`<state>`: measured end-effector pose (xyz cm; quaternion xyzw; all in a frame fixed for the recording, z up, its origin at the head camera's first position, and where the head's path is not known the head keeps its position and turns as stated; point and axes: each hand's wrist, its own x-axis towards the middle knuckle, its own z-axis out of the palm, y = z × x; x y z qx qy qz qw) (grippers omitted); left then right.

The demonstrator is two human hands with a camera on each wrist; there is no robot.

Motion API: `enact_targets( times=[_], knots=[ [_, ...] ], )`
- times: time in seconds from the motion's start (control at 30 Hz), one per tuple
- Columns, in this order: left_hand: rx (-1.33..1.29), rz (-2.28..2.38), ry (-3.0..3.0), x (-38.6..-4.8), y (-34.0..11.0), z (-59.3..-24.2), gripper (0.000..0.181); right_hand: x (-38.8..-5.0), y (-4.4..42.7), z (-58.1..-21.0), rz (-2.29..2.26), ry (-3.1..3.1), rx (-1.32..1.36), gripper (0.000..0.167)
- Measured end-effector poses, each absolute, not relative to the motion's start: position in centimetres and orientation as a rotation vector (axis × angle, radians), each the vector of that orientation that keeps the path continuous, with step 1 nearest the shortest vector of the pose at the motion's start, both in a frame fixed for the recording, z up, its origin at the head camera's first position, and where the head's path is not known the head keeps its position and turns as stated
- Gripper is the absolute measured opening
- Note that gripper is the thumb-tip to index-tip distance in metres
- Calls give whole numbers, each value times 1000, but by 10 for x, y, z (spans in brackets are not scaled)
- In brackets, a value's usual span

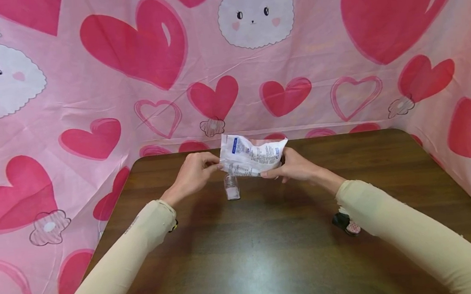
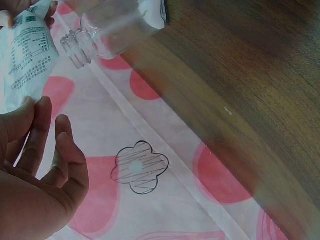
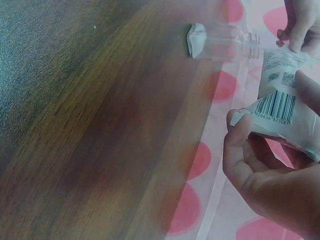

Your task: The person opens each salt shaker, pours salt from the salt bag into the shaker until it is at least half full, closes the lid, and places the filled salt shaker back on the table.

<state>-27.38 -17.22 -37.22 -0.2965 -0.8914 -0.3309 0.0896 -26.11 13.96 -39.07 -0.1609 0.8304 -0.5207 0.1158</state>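
Above the far part of the table, both hands hold a white printed plastic packet (image 1: pixel 255 156). My left hand (image 1: pixel 195 173) pinches its left edge between thumb and fingertip. At the other end, my right hand (image 1: pixel 296 165) grips the packet near a corner; its barcode shows in the right wrist view. Just below the packet stands a clear open-necked bottle (image 1: pixel 232 188) with white material at its bottom. In the left wrist view the bottle's threaded neck (image 2: pixel 77 49) lies close to the packet, apart from the left fingers. What the packet contains is hidden.
A small black and pink object (image 1: pixel 347 224) lies on the brown wooden table (image 1: pixel 250 259), beside the right forearm. Pink cloth (image 1: pixel 249 65) with hearts and rabbits hangs behind the table and along its sides.
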Motion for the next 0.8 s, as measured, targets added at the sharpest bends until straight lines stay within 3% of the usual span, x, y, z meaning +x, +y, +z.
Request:
enact_targets(
  times=[0.8],
  knots=[
    [-875, -1004, -2652, -275, -174, -373, 7, -262, 140, -388, -1513, 2426, -474, 47]
  ],
)
